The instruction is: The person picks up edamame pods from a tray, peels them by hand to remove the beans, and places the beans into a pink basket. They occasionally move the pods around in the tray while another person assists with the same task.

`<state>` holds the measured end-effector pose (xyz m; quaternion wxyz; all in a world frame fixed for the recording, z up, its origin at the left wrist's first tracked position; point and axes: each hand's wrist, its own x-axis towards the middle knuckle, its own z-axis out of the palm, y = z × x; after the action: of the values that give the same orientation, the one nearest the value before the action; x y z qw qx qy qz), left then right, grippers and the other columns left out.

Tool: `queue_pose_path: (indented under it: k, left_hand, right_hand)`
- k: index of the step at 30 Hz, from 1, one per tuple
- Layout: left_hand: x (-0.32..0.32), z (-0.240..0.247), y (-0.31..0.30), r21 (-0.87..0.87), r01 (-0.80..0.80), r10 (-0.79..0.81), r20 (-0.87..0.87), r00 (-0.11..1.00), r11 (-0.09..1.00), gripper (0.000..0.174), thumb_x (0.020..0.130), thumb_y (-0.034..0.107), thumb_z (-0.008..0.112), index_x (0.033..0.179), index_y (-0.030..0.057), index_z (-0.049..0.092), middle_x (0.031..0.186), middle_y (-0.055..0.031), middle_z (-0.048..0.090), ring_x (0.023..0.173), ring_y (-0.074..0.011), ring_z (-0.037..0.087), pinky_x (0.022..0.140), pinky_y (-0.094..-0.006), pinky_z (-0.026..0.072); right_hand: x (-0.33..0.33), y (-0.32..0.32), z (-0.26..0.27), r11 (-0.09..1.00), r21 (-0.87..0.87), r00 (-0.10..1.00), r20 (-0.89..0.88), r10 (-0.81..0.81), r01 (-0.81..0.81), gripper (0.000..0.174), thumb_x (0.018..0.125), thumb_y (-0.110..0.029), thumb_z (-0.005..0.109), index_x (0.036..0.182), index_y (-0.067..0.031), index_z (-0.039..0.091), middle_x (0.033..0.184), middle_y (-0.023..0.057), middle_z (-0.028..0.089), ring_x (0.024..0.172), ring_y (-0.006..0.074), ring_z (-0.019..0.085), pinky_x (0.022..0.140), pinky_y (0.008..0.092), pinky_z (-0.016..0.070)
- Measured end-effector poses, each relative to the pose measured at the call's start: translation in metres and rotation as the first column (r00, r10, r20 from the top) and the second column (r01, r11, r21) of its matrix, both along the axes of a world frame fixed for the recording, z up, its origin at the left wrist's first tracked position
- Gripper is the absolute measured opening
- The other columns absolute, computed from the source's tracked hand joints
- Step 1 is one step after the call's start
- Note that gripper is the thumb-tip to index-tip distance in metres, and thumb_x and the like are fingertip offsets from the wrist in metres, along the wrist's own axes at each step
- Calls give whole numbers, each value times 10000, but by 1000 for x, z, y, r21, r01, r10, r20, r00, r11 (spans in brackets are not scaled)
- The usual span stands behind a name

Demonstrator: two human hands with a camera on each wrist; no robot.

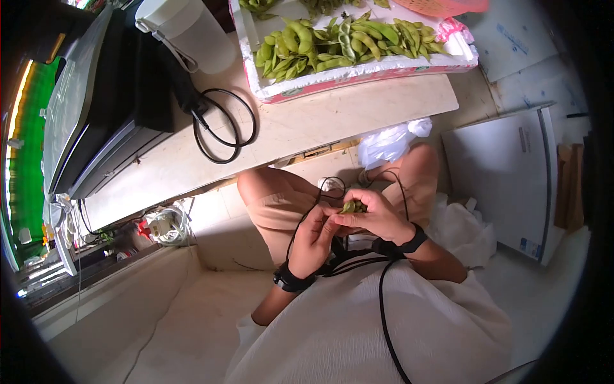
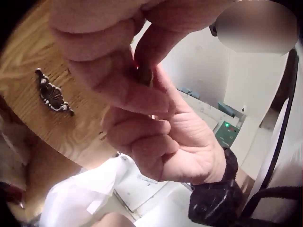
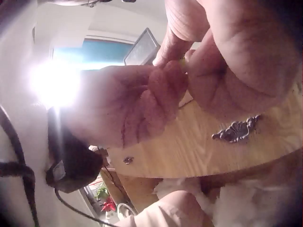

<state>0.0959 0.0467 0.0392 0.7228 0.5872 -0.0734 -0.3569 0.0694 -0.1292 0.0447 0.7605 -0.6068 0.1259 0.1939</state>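
Left hand (image 1: 310, 240): at the centre of my head view, thumb and fingers pinching green pods (image 1: 353, 207).
Right hand (image 1: 384, 219): just right of centre, fingers curled round the same pods; the two hands meet there.
Held pods: between the hands, above the lap; my wrist views mostly hide them, so I cannot tell their number.
Foam box (image 1: 358, 77): top centre, on the desk (image 1: 300, 121), holding a heap of pods (image 1: 345, 41).
Pink basket (image 1: 441, 5): top edge, right of centre, at the box's far right corner.
Black cable (image 1: 254, 128): looped on the desk, left of the box.
Lidded container (image 1: 192, 32): upper left, translucent, with a strap.
Plastic bag (image 1: 387, 147): right of centre, beyond the knees.
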Motion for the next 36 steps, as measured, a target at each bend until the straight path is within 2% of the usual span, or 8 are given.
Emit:
queue_pose_path:
  k: [2, 4, 9, 16, 21, 27, 34, 36]
  left_hand:
    - [0, -1, 0, -28, -13, 11, -69, 998, 1000, 119, 943, 62, 488, 1010, -29, 524, 905, -72, 585, 807, -84, 571, 737, -235, 476]
    - [1, -6, 2, 155, 104, -127, 145, 981, 982, 171, 980, 103, 412, 1053, -39, 472, 960, -105, 599, 853, -162, 621, 754, -278, 515]
    - [4, 16, -10, 197, 41, -83, 210, 974, 980, 134, 948, 47, 450, 1047, -29, 499, 872, -98, 607, 767, -147, 623, 687, -261, 501]
    - [7, 16, -14, 427, -64, -191, 526, 829, 902, 143, 887, 18, 523, 1028, -8, 527, 768, -172, 634, 666, -228, 656, 577, -311, 505]
    - [8, 18, -16, 383, -128, -105, 532, 840, 915, 169, 898, 19, 517, 1066, -4, 520, 762, -128, 631, 678, -190, 643, 601, -294, 498]
    - [12, 20, -23, 164, -334, 230, 454, 861, 928, 301, 938, 3, 449, 1234, -11, 399, 983, -105, 590, 860, -148, 592, 742, -250, 479]
    - [6, 22, -34, 110, -297, 249, 321, 914, 948, 431, 909, -25, 495, 1301, -9, 317, 1089, -157, 580, 968, -178, 597, 844, -270, 459]
    - [2, 14, -37, 128, -302, 211, 469, 858, 945, 409, 919, 5, 495, 1297, 0, 341, 1049, -152, 617, 932, -167, 599, 815, -249, 459]
  right_hand:
    - [-3, -1, -4, 999, 42, 1000, -12, -9, 10, 297, 817, -257, 716, 860, -14, 549, 735, -25, 546, 663, 26, 504, 568, 191, 450]
    - [-4, -2, -4, 996, 85, 1000, -25, -18, 20, 289, 821, -246, 711, 865, -11, 549, 745, -20, 552, 663, 28, 512, 566, 194, 457]
    - [-3, -3, -2, 977, 206, 996, -81, -48, 64, 233, 840, -178, 672, 892, 6, 540, 782, 10, 558, 701, 37, 540, 602, 204, 489]
    - [-12, -5, -14, 993, 62, 994, 15, -106, 105, 149, 838, -120, 613, 902, -5, 542, 762, -11, 535, 643, 21, 479, 508, 178, 412]
    - [-13, -10, -3, 899, 367, 961, -219, -168, 241, 100, 904, -144, 573, 911, -49, 544, 717, -37, 493, 558, 3, 381, 430, 158, 257]
    - [-13, -10, 0, 850, 440, 943, -282, -176, 290, 148, 939, -216, 542, 924, -69, 538, 777, -9, 514, 537, 38, 396, 436, 165, 264]
    - [-5, 7, 13, 870, 489, 995, -91, -29, 70, 273, 931, -364, 534, 951, -93, 565, 696, -41, 500, 496, 5, 376, 401, 157, 261]
    - [-6, 9, 11, 878, 475, 997, -69, -29, 58, 307, 930, -387, 527, 1048, -105, 555, 690, -52, 490, 491, -11, 368, 396, 146, 266]
